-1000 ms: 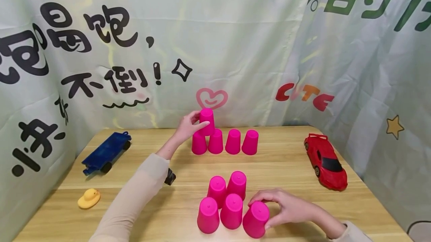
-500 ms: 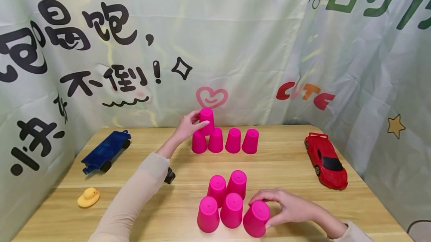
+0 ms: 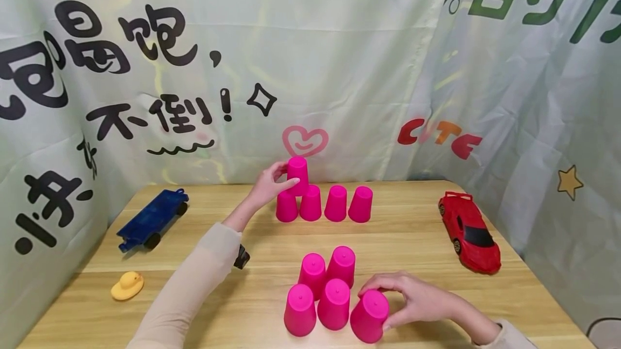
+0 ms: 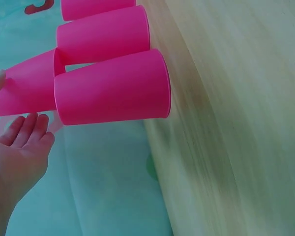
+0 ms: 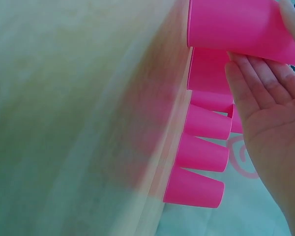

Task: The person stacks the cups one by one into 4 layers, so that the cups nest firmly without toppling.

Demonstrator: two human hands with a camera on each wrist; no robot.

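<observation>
In the head view, my left hand [image 3: 266, 186] holds a pink upside-down cup [image 3: 298, 175] between thumb and fingers. That cup stands on top of two cups, the left one [image 3: 287, 207] and its neighbour [image 3: 310, 203], in the back row. Two more cups, one nearer [image 3: 336, 204] and one at the right end [image 3: 360, 205], continue the row. At the front right, my right hand [image 3: 412, 296] grips a pink cup [image 3: 368, 316] by its sides, fingers behind and thumb in front. Several other upside-down cups [image 3: 300, 311] cluster to its left. In the left wrist view, the left hand's fingers [image 4: 27, 129] lie beside the upper cup.
A blue toy trailer [image 3: 152, 220] and a yellow duck [image 3: 128, 286] lie on the left of the wooden table [image 3: 412, 241]. On the right stands a red toy car [image 3: 469, 233]. A printed cloth [image 3: 359, 79] hangs behind the table.
The left hand and forearm have shifted very slightly left, with the thumb drawn a little back along the upper cup. Right hand and cups stay in place.
</observation>
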